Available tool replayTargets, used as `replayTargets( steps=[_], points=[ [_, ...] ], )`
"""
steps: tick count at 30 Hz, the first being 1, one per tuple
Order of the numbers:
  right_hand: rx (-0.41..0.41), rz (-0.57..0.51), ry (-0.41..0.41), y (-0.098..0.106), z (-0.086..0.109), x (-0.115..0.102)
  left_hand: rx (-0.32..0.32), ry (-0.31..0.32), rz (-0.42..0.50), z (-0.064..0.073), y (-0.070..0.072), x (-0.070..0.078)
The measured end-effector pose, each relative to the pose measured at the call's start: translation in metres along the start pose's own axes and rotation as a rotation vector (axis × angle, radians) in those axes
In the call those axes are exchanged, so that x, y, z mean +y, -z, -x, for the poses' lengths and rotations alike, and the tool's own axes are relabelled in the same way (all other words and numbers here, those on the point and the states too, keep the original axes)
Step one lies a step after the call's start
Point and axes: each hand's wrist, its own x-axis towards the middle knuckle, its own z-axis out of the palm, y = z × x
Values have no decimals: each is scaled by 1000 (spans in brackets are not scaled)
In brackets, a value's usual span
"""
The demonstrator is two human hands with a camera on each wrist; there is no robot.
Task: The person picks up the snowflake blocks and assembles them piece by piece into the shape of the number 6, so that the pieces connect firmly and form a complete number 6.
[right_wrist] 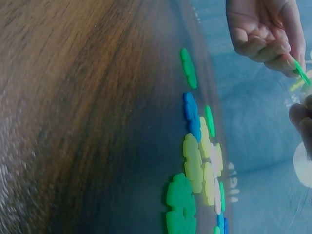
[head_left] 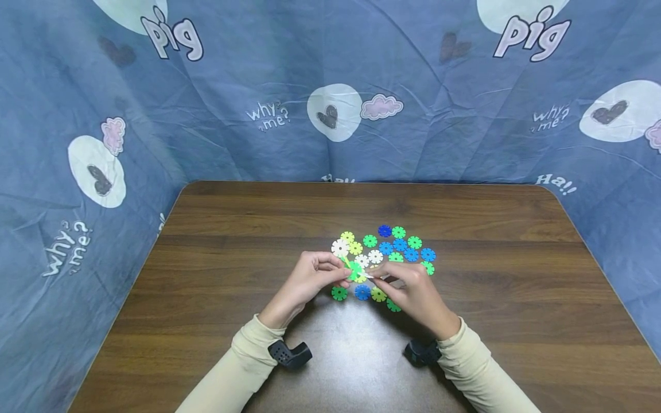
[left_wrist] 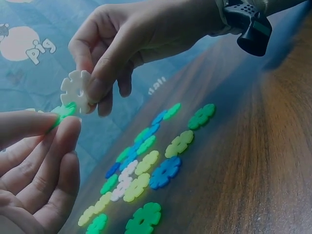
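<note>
My left hand pinches a green notched plastic disc between thumb and fingertips. A yellow disc, seen nearly edge-on, sits against its far side, and a larger-looking white disc shows just beyond that. With thumb and index finger my right hand grips another white notched disc. In the left wrist view its edge meets the edge of the green disc, the two standing at an angle. Both hands are held above the loose discs.
Loose flower-shaped discs lie flat on the brown wooden table: several green, yellow, white and blue ones, such as a blue disc and a green disc near the hands. A blue printed cloth hangs behind the table.
</note>
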Motion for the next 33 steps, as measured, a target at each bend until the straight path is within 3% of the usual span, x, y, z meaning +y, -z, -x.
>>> replayTargets(
  steps=[14, 20, 27, 33],
  points=[
    [-15, -17, 2, -1, 1, 1, -53, 5, 22, 2, 0, 1],
    [0, 1, -3, -2, 1, 2, -32, 9, 10, 2, -1, 1],
    [12, -8, -77, -2, 0, 2, -5, 8, 23, 0, -4, 1],
    [-51, -18, -129, 5, 0, 2, 17, 11, 19, 1, -5, 0]
  ],
)
